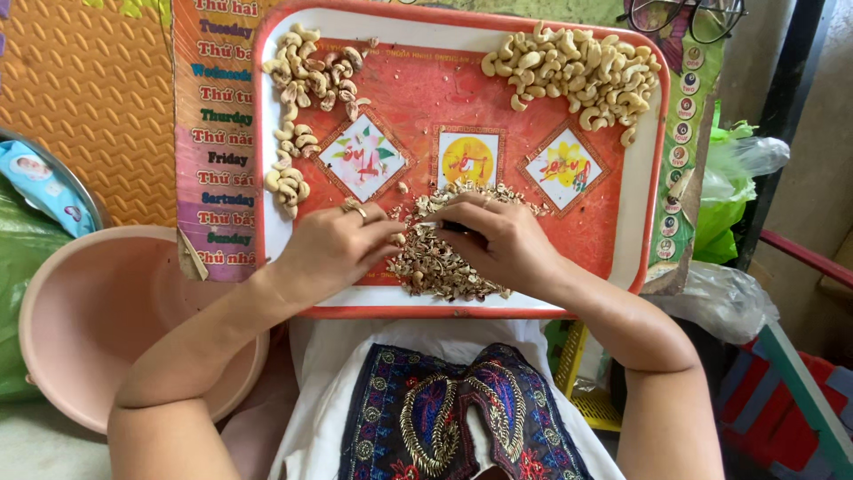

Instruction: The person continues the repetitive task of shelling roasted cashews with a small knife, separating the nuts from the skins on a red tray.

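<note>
We count one tray (275, 178), two cashew heaps (577, 71) (302, 98), one husk pile (440, 262). Left hand (333, 249) and right hand (498, 240) each pinch a nut; exact grip: cannot tell.

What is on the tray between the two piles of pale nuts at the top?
In the head view, only bare red tray lies between the left pile of nuts and the right pile of nuts; the heap of brown skins sits lower, under both hands.

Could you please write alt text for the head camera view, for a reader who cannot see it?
Seen from above, a person's left hand and right hand meet over a pile of brown husk scraps on a red tray. Two heaps of pale cashew nuts lie along its far edge; a pink basin sits left.
</note>
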